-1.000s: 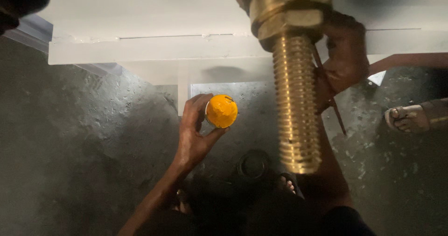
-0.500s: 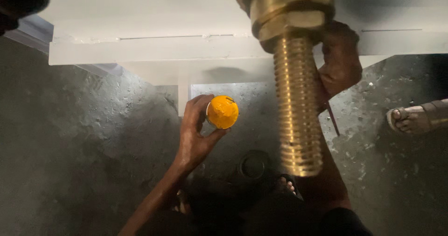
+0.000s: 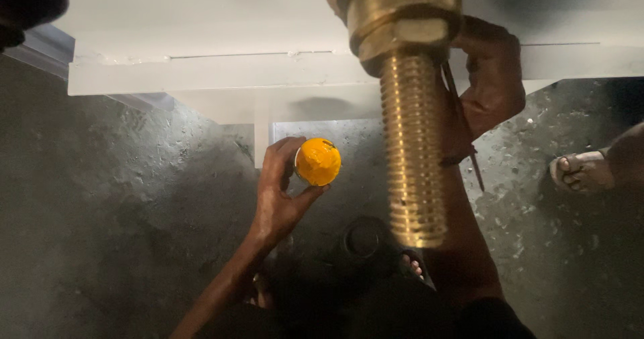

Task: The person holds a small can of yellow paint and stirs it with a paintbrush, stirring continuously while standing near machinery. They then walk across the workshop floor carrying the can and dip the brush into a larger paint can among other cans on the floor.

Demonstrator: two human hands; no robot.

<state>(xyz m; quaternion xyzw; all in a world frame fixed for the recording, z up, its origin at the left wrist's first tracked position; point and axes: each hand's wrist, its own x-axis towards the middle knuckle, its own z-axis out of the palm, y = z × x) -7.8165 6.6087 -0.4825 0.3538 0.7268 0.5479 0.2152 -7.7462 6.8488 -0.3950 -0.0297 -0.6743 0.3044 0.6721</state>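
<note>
Head view: left hand [image 3: 282, 191] raised, fingers [image 3: 285, 152] gripping orange ball [image 3: 317, 162].

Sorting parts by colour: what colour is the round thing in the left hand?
Bright orange-yellow ball, in the head view.

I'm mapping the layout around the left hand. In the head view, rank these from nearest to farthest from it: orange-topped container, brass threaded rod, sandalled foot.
1. Orange-topped container: held in the left hand.
2. Brass threaded rod: to the hand's right, centre of view.
3. Sandalled foot: far right edge, on the floor.
</note>
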